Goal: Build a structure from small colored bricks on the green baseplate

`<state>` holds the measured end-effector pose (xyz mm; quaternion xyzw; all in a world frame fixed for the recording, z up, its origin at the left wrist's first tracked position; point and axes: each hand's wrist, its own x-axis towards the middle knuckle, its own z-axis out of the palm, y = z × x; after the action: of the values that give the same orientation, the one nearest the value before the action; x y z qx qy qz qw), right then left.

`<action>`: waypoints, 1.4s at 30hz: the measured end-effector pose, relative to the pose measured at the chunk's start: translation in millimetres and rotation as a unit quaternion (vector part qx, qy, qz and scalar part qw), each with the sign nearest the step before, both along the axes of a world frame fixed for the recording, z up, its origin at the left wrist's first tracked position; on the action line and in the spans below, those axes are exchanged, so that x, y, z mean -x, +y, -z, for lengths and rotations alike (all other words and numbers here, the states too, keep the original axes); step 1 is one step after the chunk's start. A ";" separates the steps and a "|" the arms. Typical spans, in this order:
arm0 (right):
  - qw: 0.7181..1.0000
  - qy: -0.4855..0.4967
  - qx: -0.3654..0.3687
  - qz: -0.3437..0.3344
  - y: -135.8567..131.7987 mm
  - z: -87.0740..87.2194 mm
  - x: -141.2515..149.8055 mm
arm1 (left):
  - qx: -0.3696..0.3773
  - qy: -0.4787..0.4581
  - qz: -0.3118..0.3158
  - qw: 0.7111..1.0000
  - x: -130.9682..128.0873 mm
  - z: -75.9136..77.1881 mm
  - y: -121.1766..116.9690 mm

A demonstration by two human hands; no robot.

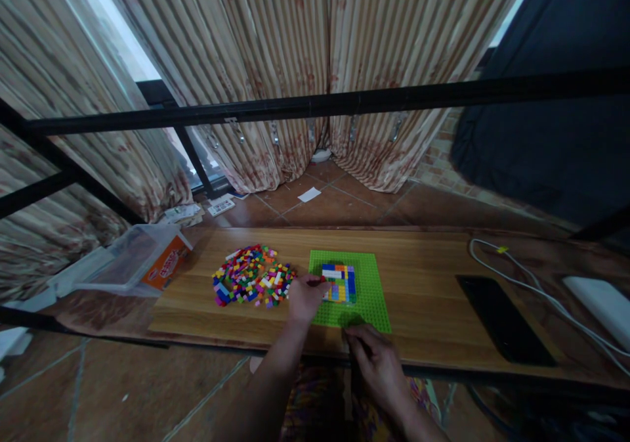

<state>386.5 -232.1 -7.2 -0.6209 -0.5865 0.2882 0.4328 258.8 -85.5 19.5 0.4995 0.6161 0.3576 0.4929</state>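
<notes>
A green baseplate lies on the wooden board, with a small block of coloured bricks built on it. My left hand rests at the plate's left edge, fingers pinched together on a small red brick right beside the built block. My right hand lies at the plate's near edge, fingers curled and pressing on the board by the plate's front rim. A heap of loose coloured bricks sits just left of my left hand.
A clear plastic box with an orange label lies at the board's left end. A black phone lies flat to the right, with a white cable and a white device beyond it. A black metal bar crosses overhead.
</notes>
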 end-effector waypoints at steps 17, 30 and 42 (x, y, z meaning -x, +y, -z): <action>1.000 -0.019 0.003 0.006 -0.6 -0.3 -1.1 | -0.055 0.089 0.016 0.994 -7.0 -20.7 -6.1; 1.000 -0.021 -0.011 0.006 0.9 0.2 -1.7 | -0.068 0.104 0.055 0.991 0.2 -10.5 -7.7; 1.000 -0.018 -0.012 0.003 1.1 0.4 -2.3 | -0.020 0.129 0.081 0.988 5.2 -6.3 -3.8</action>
<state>388.8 -231.1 -7.7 -0.6227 -0.5955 0.2683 0.4308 253.6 -89.3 25.7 0.5997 0.6249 0.2609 0.4264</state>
